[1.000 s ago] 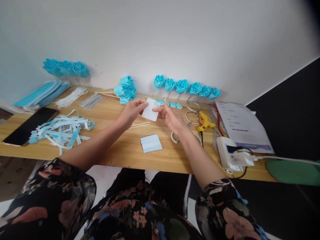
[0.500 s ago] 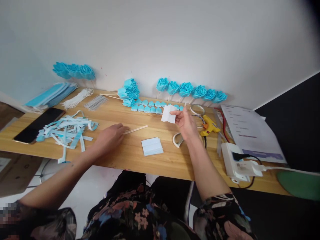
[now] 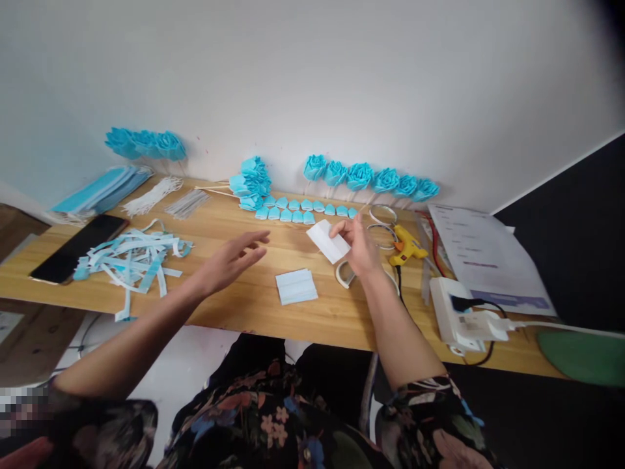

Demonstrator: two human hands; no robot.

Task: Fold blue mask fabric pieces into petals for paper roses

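Observation:
My right hand [image 3: 360, 249] is closed in a pinch on a small white rectangular piece [image 3: 331, 241], held tilted just above the wooden table [image 3: 244, 299]. My left hand [image 3: 229, 258] hovers over the table to the left of it, fingers stretched out and apart, holding nothing I can see. A small stack of pale blue-white pieces [image 3: 296, 286] lies flat near the front edge between my hands. Behind the white piece runs a row of small blue petals [image 3: 305, 212].
Blue fabric roses [image 3: 371, 176] line the wall. A yellow glue gun [image 3: 407, 242] and white rings [image 3: 383, 215] lie right of my hand; beyond are papers [image 3: 483, 254] and a power strip [image 3: 456, 312]. Cut strips [image 3: 131, 257], a phone [image 3: 78, 247] and masks [image 3: 105, 189] sit left.
My left hand let go of the white piece, dropped to a thin stick on the table, and has now lifted with fingers spread. My right hand lowered the piece slightly.

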